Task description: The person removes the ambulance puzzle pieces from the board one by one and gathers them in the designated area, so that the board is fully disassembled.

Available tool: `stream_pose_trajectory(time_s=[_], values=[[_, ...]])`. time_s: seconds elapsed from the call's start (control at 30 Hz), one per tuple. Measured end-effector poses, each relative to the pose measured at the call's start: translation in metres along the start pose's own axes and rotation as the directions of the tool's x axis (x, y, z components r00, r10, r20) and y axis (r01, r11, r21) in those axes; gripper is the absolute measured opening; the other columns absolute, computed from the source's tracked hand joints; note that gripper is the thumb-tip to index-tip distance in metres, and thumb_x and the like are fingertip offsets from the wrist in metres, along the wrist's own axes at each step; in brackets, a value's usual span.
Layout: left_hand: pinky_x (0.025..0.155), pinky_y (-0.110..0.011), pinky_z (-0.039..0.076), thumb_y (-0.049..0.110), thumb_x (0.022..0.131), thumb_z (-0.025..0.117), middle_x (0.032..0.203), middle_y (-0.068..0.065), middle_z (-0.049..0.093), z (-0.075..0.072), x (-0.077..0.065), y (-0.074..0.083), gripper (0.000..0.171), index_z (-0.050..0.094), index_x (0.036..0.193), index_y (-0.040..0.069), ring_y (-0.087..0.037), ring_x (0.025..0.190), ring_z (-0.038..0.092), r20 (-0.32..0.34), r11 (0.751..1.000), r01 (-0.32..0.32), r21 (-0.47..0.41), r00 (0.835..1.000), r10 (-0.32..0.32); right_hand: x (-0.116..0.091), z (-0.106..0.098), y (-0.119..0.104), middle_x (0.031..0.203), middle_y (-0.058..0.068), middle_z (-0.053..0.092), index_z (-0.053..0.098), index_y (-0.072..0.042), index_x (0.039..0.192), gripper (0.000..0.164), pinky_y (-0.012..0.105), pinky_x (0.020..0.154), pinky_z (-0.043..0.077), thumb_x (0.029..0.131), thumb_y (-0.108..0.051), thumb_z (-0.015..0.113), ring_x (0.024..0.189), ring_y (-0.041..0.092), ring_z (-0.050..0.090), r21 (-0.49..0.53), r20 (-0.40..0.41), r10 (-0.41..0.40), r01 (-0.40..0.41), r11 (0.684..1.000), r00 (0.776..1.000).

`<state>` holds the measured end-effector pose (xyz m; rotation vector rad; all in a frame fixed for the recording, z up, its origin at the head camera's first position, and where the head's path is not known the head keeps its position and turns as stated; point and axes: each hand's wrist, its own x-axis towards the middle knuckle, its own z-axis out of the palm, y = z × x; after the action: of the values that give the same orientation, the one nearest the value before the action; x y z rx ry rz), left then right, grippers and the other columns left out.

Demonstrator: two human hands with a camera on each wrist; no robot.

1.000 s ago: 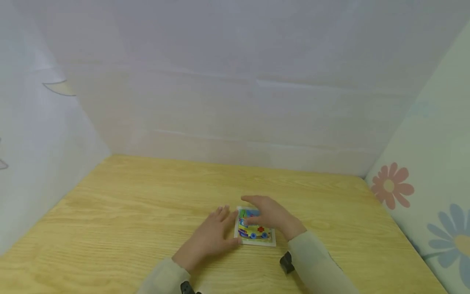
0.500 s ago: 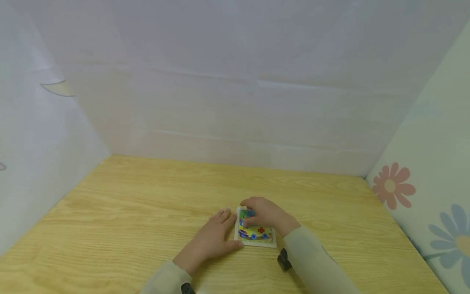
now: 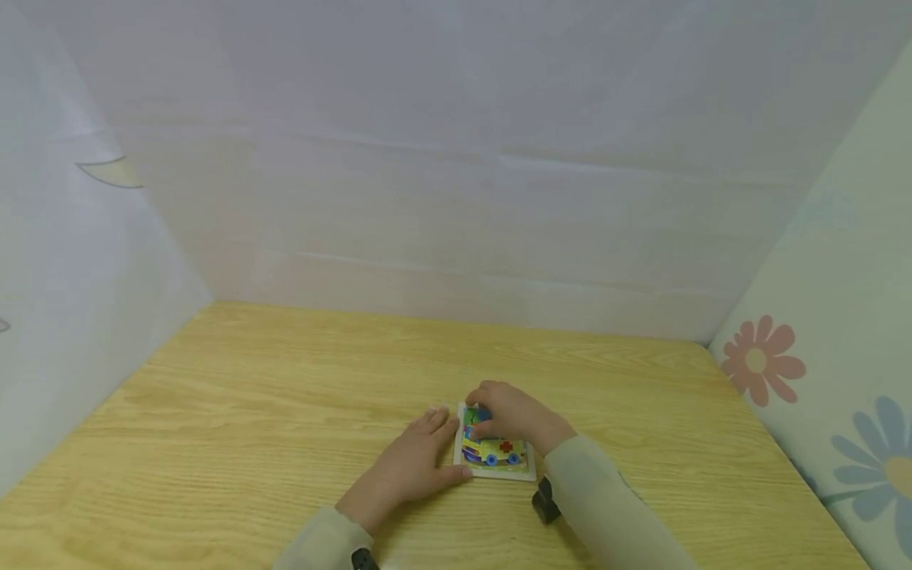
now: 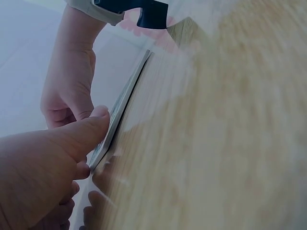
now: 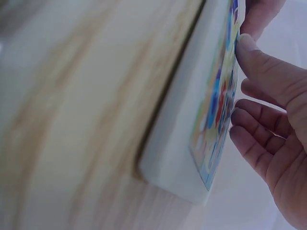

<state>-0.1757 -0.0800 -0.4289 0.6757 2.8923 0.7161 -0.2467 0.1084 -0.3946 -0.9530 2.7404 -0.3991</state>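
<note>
A small square puzzle board (image 3: 499, 473) with a white frame and a colourful ambulance picture lies flat on the wooden table. My left hand (image 3: 409, 469) rests along its left side, fingers stretched forward and thumb touching the near left corner. Over the upper part of the picture is my right hand (image 3: 516, 416), its fingers bent down. In the right wrist view its thumb (image 5: 266, 67) touches the picture surface, while several fingers curve near the board's edge. Whether the right fingertips pinch a piece is hidden. The left wrist view shows the left thumb (image 4: 88, 129) against the board's rim (image 4: 122, 112).
The wooden table (image 3: 285, 380) reaches back to a pale cloth wall (image 3: 456, 198). A side panel with printed flowers (image 3: 755, 360) stands at the right. Black wrist straps show at both sleeves, one being the right wrist device (image 3: 545, 503).
My right hand's fingers and thumb have come down and drawn closer together over the picture's upper left. The left thumb has slid slightly right along the near edge. The board stays put.
</note>
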Motion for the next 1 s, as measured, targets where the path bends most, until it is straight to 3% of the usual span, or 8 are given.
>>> stream_pose_trajectory(time_s=[0.27, 0.57, 1.0], values=[[0.111, -0.051, 0.024, 0.055, 0.083, 0.059, 0.149, -0.017, 0.028, 0.0012, 0.0020, 0.0009, 0.078, 0.039, 0.140, 0.005, -0.035, 0.138, 0.024, 0.011, 1.000, -0.007, 0.008, 1.000, 0.007, 0.0021, 0.0006, 0.0025, 0.101, -0.002, 0.057, 0.064, -0.010, 0.112, 0.039, 0.032, 0.087, 0.049, 0.080, -0.030, 0.072, 0.089, 0.012, 0.054, 0.018, -0.001, -0.001, 0.001, 1.000, 1.000], [0.112, -0.049, 0.024, 0.052, 0.083, 0.061, 0.147, -0.018, 0.032, 0.0025, 0.0032, 0.0003, 0.077, 0.040, 0.139, 0.003, -0.036, 0.137, 0.027, 0.010, 1.000, -0.024, -0.009, 1.000, 0.024, 0.0067, 0.0027, -0.0022, 0.097, -0.003, 0.058, 0.066, -0.009, 0.104, 0.030, 0.032, 0.087, 0.049, 0.078, -0.021, 0.075, 0.089, 0.013, 0.055, 0.120, 0.006, 0.036, -0.036, 0.992, 0.999], [0.111, -0.052, 0.024, 0.049, 0.083, 0.062, 0.146, -0.020, 0.032, 0.0002, 0.0029, 0.0028, 0.078, 0.039, 0.138, -0.002, -0.039, 0.136, 0.027, 0.033, 1.000, -0.018, -0.022, 0.999, 0.019, 0.0053, 0.0031, -0.0062, 0.099, -0.001, 0.057, 0.068, -0.007, 0.103, 0.027, 0.033, 0.087, 0.050, 0.080, -0.020, 0.073, 0.089, 0.014, 0.055, 0.115, 0.015, 0.053, -0.054, 0.992, 0.998]])
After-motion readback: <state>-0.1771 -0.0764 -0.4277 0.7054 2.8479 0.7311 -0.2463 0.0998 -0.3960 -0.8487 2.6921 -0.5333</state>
